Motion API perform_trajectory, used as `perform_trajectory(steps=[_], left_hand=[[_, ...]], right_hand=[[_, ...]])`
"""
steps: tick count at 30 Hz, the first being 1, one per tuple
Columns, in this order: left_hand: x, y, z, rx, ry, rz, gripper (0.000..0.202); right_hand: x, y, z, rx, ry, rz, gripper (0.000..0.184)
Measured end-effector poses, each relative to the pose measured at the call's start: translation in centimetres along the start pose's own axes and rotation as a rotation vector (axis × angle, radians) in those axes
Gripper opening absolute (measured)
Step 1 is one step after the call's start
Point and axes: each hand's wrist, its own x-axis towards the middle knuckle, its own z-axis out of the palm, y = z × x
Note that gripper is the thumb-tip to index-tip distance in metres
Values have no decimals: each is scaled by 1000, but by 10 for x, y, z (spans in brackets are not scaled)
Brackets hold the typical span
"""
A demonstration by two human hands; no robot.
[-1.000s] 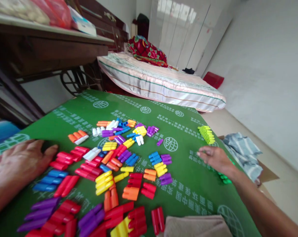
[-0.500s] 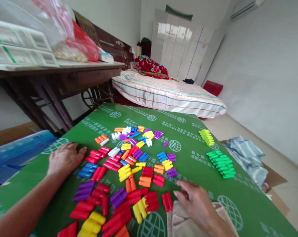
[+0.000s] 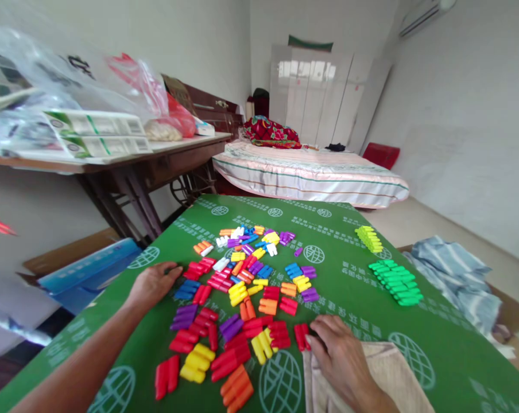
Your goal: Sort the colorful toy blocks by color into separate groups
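Observation:
Bullet-shaped plastic toy pieces in red, blue, yellow, purple, orange and white lie in small clusters over the green board (image 3: 328, 229). My left hand (image 3: 154, 282) rests on the board at the left edge of the spread, fingers stretched out and holding nothing. Beside its fingertips are a red cluster (image 3: 199, 267) and a blue cluster (image 3: 187, 289). My right hand (image 3: 337, 350) lies partly over a beige cloth (image 3: 392, 373). Its thumb and index finger are apart, at the right edge of a red pair (image 3: 301, 337); whether they touch it I cannot tell.
Bright green pieces (image 3: 395, 281) and lime-yellow pieces (image 3: 368, 238) are grouped at the right of the board. A desk (image 3: 173, 155) with boxes and bags stands at the left. Beyond the board is a bed (image 3: 306, 172); striped cloth (image 3: 453, 281) lies at the right.
The view has swung left, so the scene sits farther right. My right hand has come nearer to the red pair. My left hand's fingers have shifted toward the blue cluster.

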Motion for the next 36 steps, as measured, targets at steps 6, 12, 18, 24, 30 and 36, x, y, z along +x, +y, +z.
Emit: perform_trajectory(steps=[6, 12, 18, 24, 30, 36], left_hand=[[-36, 9, 13, -67, -63, 75, 35], [-62, 15, 29, -128, -40, 147, 34], [-82, 26, 39, -167, -41, 169, 36], [-93, 33, 47, -180, -40, 172, 36], [-99, 42, 46, -187, -73, 202, 38], [-105, 47, 39, -198, -122, 265, 35]], right_hand=[[-8, 4, 2, 29, 49, -29, 23], [-12, 11, 5, 36, 81, -69, 26], [-12, 11, 6, 36, 87, -68, 27], [-11, 9, 5, 36, 70, -48, 28], [-11, 9, 4, 45, 69, -39, 26], [-10, 6, 1, 51, 75, -25, 26]])
